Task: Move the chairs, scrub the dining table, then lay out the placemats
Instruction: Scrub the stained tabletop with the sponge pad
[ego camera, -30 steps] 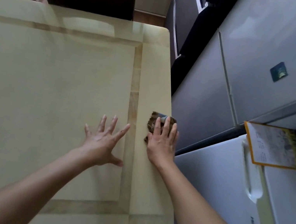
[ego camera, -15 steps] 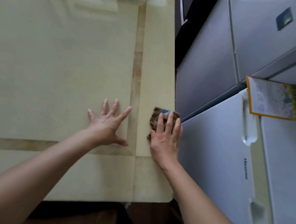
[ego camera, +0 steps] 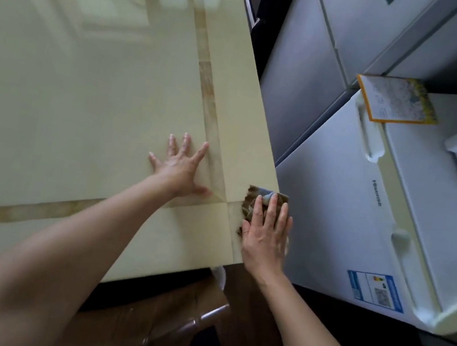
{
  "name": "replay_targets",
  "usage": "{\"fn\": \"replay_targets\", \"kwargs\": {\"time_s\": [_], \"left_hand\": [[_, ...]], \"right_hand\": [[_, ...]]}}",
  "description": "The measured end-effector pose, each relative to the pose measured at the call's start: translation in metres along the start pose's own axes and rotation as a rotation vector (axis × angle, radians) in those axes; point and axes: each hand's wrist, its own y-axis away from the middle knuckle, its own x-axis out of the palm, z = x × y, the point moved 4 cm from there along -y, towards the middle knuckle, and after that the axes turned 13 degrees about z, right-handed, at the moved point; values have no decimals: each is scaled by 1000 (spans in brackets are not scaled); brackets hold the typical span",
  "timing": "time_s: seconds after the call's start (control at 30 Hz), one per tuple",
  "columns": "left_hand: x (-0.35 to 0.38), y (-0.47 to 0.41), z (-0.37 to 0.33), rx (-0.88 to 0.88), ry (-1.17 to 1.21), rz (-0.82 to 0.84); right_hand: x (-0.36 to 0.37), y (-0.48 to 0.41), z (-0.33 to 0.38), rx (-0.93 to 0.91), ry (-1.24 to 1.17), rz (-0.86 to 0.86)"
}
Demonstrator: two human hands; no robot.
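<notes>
The cream dining table (ego camera: 83, 96) with a tan inlay border fills the left of the head view. My right hand (ego camera: 267, 232) lies flat with straight fingers on a brown scrubbing cloth (ego camera: 253, 199), pressing it against the table's near right corner at the edge. My left hand (ego camera: 180, 165) rests spread and flat on the tabletop, a little left of the cloth, just inside the inlay strip. No placemats are in view.
White and grey fridges (ego camera: 364, 212) stand close along the table's right side, one bearing a yellow-edged leaflet (ego camera: 397, 101). A brown chair wrapped in clear plastic (ego camera: 155, 325) sits just below the table's near edge. A narrow dark gap separates table and fridges.
My right hand has slid the cloth along the right edge toward the near corner. My left hand stays planted on the top. The view has tilted down, showing the chair.
</notes>
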Motion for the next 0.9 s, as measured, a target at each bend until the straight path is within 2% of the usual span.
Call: {"fn": "replay_targets", "kwargs": {"time_s": [0.13, 0.3, 0.37, 0.47, 0.53, 0.63, 0.77, 0.9], "left_hand": [[10, 18, -9, 68, -34, -65], [29, 39, -23, 139, -38, -59], [35, 50, -33, 200, 38, -62], [43, 66, -57, 352, 208, -66], [49, 79, -80, 438, 393, 7], [60, 96, -108, 474, 776, 211], [75, 132, -151, 518, 934, 451], [93, 186, -203, 599, 992, 522]], "right_hand": [[17, 25, 9, -31, 40, -38], [24, 44, 15, -143, 17, -53], [18, 46, 14, -164, -83, -58], [1, 55, 7, -237, -396, -145], [-16, 75, -3, -227, -522, -231], [-42, 110, -13, -222, -640, -337], [-70, 165, -39, -214, -601, -452], [-86, 234, -75, -50, -663, -481]]}}
